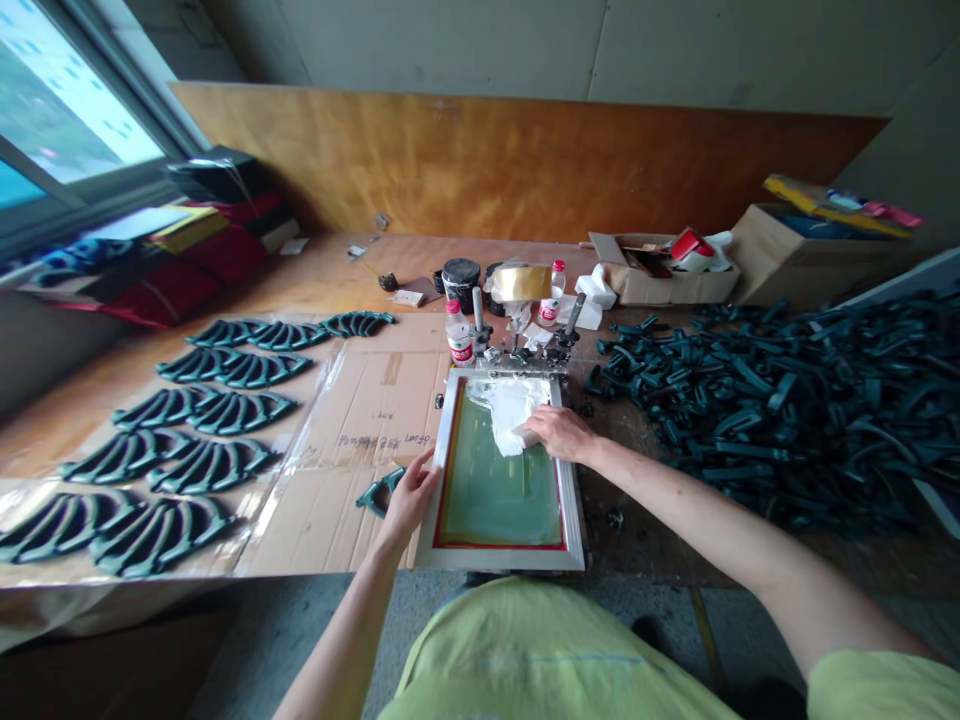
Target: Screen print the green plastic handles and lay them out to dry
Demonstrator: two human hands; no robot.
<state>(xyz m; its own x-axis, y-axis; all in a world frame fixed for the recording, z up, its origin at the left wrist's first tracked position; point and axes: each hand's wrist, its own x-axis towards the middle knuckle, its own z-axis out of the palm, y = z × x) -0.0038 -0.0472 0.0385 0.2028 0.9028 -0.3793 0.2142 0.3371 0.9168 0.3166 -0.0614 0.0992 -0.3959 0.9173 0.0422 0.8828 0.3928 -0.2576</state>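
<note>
A screen-printing frame (576, 510) with a green mesh lies flat before me, its top end held by a metal clamp (517, 362). White ink (510, 408) is spread over the upper part of the mesh. My right hand (564, 433) is closed on a small squeegee (531, 436), mostly hidden by the fingers, at the ink's right edge. At the frame's left rail, my left hand (414, 490) has its fingers bent against the edge. Just beside that hand, a dark green ribbed plastic part (379, 492) lies on the cardboard, partly covered by it.
Rows of dark green fan-shaped parts (217, 450) lie on cardboard (330, 500) at left. A large heap of dark green pieces (787, 410) covers the right. Behind the clamp stand red-capped bottles (459, 335), a black tub (460, 280) and open boxes (660, 285).
</note>
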